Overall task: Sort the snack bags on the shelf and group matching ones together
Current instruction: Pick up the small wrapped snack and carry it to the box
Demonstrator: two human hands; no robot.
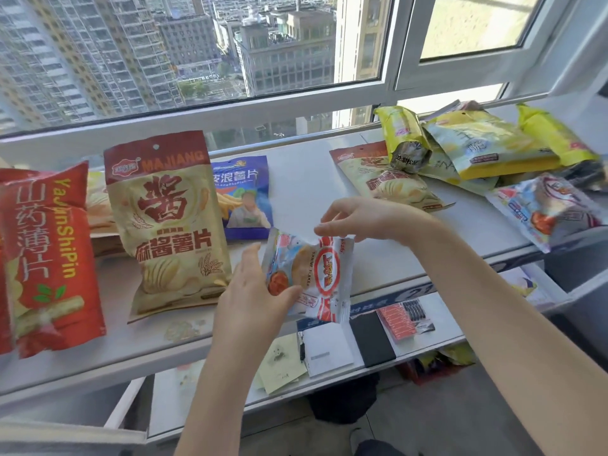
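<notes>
Two hands hold one white-and-red shrimp flakes bag (324, 274) just above the front edge of the shelf (306, 179), near its middle. The left hand (253, 291) grips its lower left side, and fingers (325, 230) of the right hand (358, 218) pinch its top seam. Toward the left end stand a red yam chip bag (49, 258) and a beige Majiang bag (171, 232), with a blue chip bag (245, 199) nearer the back edge. At the right end lie a second beige bag (388, 184), a heap of yellow bags (477, 149) and a matching shrimp flakes bag (543, 209) at the front edge. A lower shelf (444, 327) carries papers (325, 350) and a black notebook (371, 337).
</notes>
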